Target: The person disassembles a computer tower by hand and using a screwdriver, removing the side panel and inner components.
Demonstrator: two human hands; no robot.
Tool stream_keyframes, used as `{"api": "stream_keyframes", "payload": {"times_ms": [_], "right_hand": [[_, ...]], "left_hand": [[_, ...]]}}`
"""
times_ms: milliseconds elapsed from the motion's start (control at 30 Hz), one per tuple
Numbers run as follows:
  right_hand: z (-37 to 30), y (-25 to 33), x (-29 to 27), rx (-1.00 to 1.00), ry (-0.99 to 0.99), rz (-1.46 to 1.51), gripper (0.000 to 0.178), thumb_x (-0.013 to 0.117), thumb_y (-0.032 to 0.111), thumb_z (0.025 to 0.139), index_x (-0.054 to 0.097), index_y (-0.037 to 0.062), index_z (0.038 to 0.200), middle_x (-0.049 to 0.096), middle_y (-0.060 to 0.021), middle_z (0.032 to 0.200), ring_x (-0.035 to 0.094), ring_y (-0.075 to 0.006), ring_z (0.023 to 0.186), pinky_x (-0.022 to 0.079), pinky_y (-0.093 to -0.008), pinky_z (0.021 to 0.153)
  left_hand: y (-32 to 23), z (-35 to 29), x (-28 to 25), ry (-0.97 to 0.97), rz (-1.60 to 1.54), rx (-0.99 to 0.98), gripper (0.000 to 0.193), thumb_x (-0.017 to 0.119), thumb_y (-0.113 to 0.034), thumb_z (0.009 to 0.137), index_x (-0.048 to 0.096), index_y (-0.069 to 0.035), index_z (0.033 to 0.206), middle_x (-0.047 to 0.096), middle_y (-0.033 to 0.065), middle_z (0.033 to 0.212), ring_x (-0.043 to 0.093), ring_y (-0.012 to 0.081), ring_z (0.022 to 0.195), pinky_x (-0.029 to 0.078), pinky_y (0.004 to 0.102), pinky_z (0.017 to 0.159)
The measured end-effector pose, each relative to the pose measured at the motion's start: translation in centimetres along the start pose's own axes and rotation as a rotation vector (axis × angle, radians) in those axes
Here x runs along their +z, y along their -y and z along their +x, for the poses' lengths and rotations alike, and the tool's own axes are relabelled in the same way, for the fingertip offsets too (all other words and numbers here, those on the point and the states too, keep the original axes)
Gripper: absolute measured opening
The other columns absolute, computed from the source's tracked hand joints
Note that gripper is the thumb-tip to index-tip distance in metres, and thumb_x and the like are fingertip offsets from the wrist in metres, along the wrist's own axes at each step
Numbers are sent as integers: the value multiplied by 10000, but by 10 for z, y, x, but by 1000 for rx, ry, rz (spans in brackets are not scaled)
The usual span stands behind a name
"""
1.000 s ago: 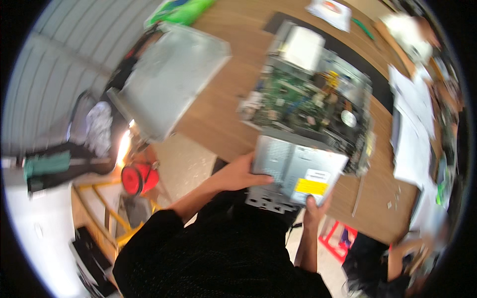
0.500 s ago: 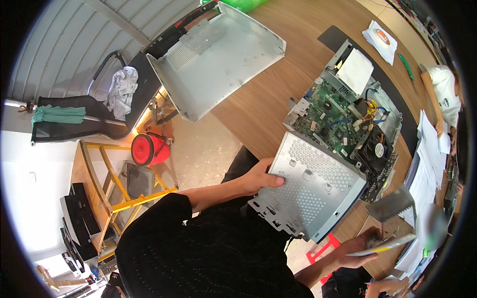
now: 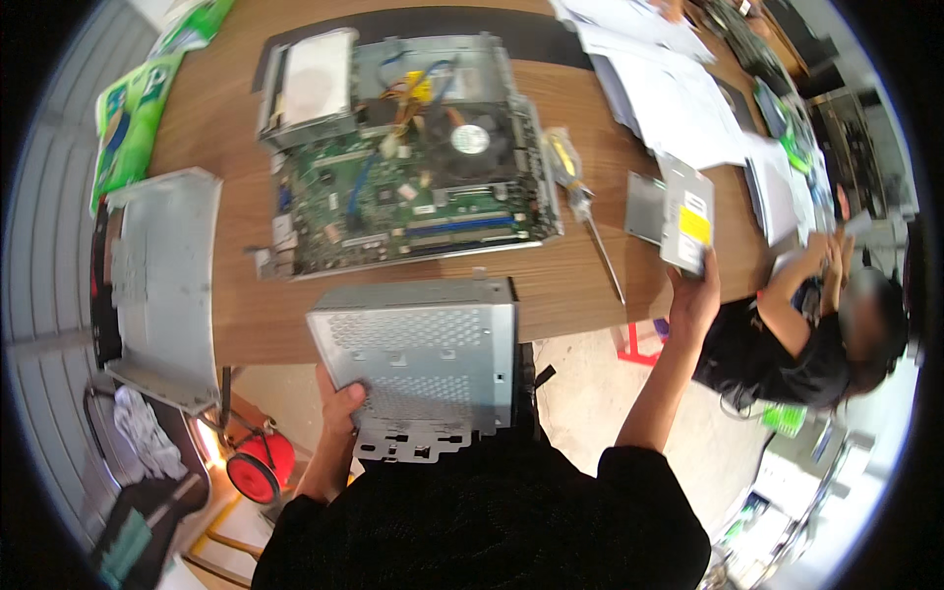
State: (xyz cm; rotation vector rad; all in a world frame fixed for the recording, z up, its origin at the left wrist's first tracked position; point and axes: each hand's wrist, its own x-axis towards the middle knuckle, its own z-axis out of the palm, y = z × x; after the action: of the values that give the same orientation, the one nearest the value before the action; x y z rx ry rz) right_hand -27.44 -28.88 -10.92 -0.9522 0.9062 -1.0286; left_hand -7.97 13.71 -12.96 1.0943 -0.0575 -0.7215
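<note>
Wooden desk (image 3: 580, 285) carries an opened computer chassis (image 3: 403, 177) and papers (image 3: 678, 108).

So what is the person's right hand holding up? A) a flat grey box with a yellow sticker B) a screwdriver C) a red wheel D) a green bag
A: the right hand grips a flat grey drive box with a yellow sticker above the table edge, while the screwdriver lies untouched on the wooden table.
</note>
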Motion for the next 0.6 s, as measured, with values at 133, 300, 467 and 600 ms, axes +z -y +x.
{"api": "stream_keyframes", "payload": {"times_ms": [133, 300, 467, 600], "right_hand": [[8, 13, -15, 41, 21, -224, 329, 486, 294, 934, 587, 11, 1070, 645, -61, 905, 629, -172, 808, 509, -328, 686], [9, 26, -31, -314, -139, -1037, 427, 455, 358, 950, 605, -6, 1115, 623, -42, 805, 595, -132, 714, 483, -278, 639], [-27, 31, 2, -775, -417, -719, 329, 400, 191, 963, 617, -21, 1088, 603, -72, 861, 537, -121, 713, 425, -263, 594], [-89, 13, 14, -695, -130, -723, 395, 347, 226, 973, 610, -65, 923, 590, -86, 757, 551, -142, 642, 435, -259, 594]], "left_hand": [[4, 5, -10, 5, -5, 18, 802, 702, -309, 687, 343, 55, 1304, 520, 169, 1188, 532, 273, 1068, 420, 370, 911], [1, 18, 7, 26, 133, 76, 701, 603, -380, 773, 373, 23, 1298, 521, 164, 1184, 535, 279, 1060, 442, 378, 891], [17, 26, 3, -6, 240, 57, 665, 560, -357, 802, 368, 32, 1307, 511, 178, 1203, 531, 288, 1072, 432, 385, 908], [13, 27, 15, -2, 209, 53, 659, 559, -350, 803, 370, 38, 1301, 512, 184, 1202, 531, 289, 1073, 431, 391, 912]]}}
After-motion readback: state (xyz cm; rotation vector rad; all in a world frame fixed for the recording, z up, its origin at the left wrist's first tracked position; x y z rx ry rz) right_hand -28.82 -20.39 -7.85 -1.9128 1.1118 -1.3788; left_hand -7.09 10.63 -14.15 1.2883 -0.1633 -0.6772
